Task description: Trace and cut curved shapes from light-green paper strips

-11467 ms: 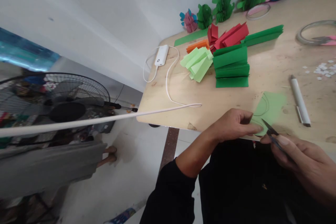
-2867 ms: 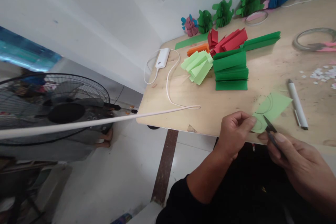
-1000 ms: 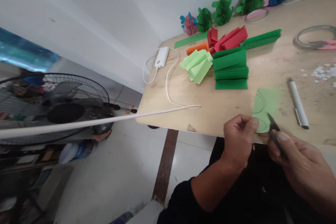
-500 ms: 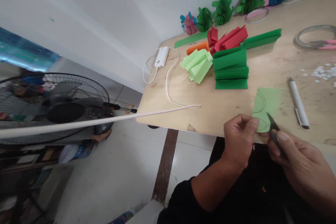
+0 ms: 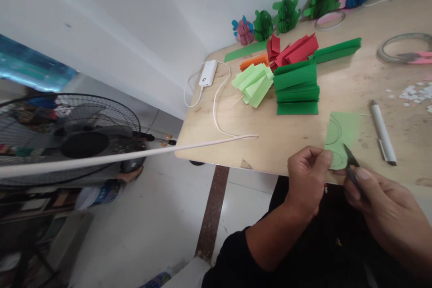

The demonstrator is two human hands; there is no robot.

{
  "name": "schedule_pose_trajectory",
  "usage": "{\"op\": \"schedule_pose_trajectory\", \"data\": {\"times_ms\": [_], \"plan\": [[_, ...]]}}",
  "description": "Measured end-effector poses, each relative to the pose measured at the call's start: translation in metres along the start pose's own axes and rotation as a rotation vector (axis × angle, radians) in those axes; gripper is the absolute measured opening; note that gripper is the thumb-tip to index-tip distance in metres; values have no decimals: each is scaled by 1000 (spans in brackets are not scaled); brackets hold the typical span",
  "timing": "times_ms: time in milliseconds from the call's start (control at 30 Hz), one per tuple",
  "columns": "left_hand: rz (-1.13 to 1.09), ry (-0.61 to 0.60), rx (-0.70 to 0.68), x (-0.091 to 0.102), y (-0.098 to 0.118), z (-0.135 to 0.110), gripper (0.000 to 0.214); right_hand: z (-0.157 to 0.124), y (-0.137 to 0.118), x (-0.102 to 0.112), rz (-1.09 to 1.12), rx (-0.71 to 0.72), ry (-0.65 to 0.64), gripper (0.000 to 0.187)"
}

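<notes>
My left hand (image 5: 307, 180) pinches the lower left edge of a light green sheet (image 5: 347, 128) between thumb and bent forefinger, above the near edge of a wooden table (image 5: 286, 139). Two drawn outlines (a larger one above, a smaller one by my thumb) curve across the paper. To their right, my right hand (image 5: 381, 193) grips what look like dark scissors (image 5: 353, 159), the blade pointing up and away over the sheet, just beside the smaller outline; whether it bites into the paper I cannot tell. A white pen (image 5: 384, 132) lies beyond, untouched, with white scraps (image 5: 414, 93) farther right.

Against half a second ago, almost nothing shifts: left fingers, sheet and blade keep their arrangement, the paper only slightly farther up. I read that as a pause or a very slow stroke, with the cutting no further along that I can see.

Against the earlier frames, again from the left: the grey cloth below the floor fan (image 5: 84, 144) some eleven seconds ago is gone, and one foot (image 5: 133, 174) shows near the base. The folded dark green paper (image 5: 297, 85) stays put. My left hand, flatter across the sheet then, now pinches its edge. The sheet, slanted toward the pen about three seconds ago, now sits squared, its sides running away from me. My right hand keeps its grip.
</notes>
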State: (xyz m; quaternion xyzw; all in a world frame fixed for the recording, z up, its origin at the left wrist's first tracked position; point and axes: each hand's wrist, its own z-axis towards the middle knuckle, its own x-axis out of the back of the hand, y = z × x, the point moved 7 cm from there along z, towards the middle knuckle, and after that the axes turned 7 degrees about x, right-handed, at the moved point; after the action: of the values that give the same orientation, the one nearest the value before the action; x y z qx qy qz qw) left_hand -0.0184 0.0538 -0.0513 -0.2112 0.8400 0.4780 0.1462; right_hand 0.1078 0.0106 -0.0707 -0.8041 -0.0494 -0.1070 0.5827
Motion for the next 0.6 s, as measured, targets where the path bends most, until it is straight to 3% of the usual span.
{"op": "schedule_pose_trajectory", "data": {"times_ms": [600], "plan": [[37,16,5,3,-3,3,31,2,-1,-2,31,-18,1,51]]}}
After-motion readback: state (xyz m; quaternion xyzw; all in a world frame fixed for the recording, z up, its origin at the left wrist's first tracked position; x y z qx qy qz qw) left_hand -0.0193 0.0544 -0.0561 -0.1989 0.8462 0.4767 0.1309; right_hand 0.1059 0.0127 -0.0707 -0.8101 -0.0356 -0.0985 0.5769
